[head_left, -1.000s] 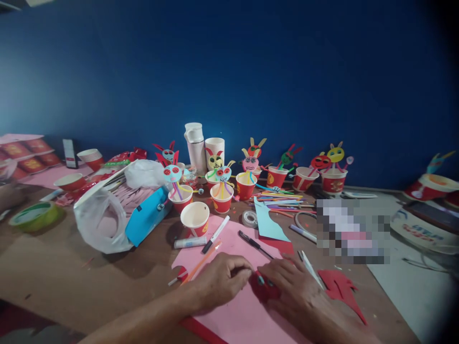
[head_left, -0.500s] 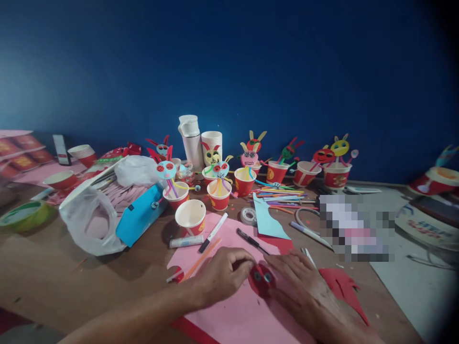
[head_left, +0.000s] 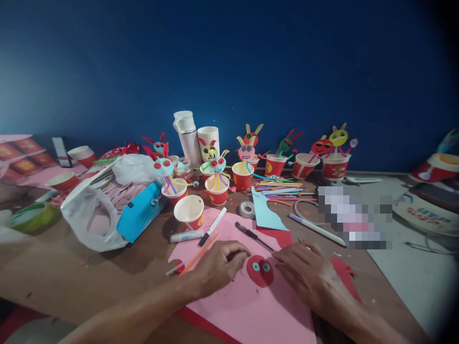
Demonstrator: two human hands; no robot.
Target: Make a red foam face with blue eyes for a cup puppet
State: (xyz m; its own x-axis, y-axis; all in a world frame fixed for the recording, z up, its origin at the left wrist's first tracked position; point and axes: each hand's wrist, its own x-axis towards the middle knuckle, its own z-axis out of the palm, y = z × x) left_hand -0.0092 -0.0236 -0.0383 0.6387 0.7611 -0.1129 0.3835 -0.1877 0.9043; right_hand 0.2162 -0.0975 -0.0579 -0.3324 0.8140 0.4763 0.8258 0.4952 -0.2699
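Note:
A red paper disc (head_left: 260, 278) with two pale eyes lies on a pink sheet (head_left: 251, 315). Just left of the disc is my left hand (head_left: 222, 267), its fingers curled and thumb near the index finger; whether anything is between them is too small to tell. My right hand (head_left: 304, 270) rests at the disc's right side, fingers spread and holding nothing. A black pen (head_left: 253, 235) lies above the disc, between the hands. A white marker with a black cap (head_left: 213, 225) and an orange straw (head_left: 197, 255) lie near my left hand.
Red paper cups with straw-and-paper figures (head_left: 217, 191) line the back. A blue sheet (head_left: 141, 212) and plastic bag (head_left: 89, 224) stand left. Straws (head_left: 279, 188), a tape roll (head_left: 247, 209), light-blue paper (head_left: 267, 212), a white-purple pen (head_left: 317, 230) and red scraps (head_left: 346, 277) lie right.
Both hands have drawn apart from the red disc, which now shows whole with both eyes uncovered. My right hand has shifted right. The view has moved slightly.

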